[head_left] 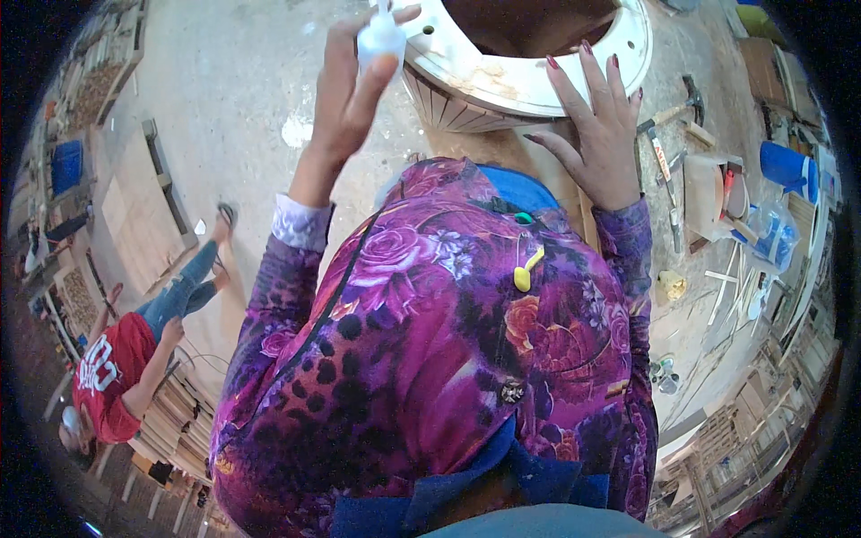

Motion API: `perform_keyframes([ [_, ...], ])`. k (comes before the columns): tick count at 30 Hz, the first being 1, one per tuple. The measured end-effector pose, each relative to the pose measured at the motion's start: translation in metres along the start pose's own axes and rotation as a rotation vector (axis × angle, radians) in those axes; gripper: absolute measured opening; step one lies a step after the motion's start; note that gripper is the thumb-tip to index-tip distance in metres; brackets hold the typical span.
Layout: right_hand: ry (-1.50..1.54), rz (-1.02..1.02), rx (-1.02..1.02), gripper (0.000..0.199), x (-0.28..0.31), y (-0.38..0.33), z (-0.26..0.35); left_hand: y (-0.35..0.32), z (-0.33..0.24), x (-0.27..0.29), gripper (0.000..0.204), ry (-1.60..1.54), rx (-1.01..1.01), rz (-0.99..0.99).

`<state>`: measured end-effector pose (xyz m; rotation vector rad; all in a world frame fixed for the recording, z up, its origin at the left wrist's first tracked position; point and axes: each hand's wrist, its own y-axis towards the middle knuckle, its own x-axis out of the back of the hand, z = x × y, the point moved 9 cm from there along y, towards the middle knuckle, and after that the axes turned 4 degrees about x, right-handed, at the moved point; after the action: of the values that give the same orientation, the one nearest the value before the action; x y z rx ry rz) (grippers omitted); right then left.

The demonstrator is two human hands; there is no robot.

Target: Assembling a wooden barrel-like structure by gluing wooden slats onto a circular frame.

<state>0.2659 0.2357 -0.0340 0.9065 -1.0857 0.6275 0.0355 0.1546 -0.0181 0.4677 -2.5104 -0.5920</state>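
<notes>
My left hand is closed round a small whitish squeeze bottle, held upright at the left edge of a round wooden piece. That piece has a pale ring-shaped top with a wide opening, small holes in its rim and brownish smears on its surface. Narrow slats run down its outer side. My right hand lies with fingers spread, the fingertips on the near right part of the ring and the thumb apart, holding nothing. The far side of the ring is cut off by the picture's edge.
On the floor to the right lie a hammer, another long-handled tool, an open wooden box, a clear plastic bag and wood strips. A person in a red shirt is at the left, near a flat board.
</notes>
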Motion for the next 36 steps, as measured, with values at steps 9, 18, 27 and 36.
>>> perform_keyframes([
  [9,0.044,-0.082,0.036,0.080,-0.004,-0.003,-0.007,-0.019,-0.031,-0.051,0.060,0.400,-0.077,0.125],
  [18,0.060,-0.102,0.053,0.084,0.002,-0.003,-0.004,-0.019,-0.032,-0.050,0.055,0.351,-0.095,0.175],
  [27,-0.055,-0.030,0.079,0.081,0.003,0.006,0.019,-0.023,-0.024,-0.027,0.055,0.207,-0.044,0.034],
  [36,-0.005,0.017,0.072,0.080,-0.004,0.005,0.028,-0.027,-0.021,-0.016,0.050,0.163,0.020,0.045],
])
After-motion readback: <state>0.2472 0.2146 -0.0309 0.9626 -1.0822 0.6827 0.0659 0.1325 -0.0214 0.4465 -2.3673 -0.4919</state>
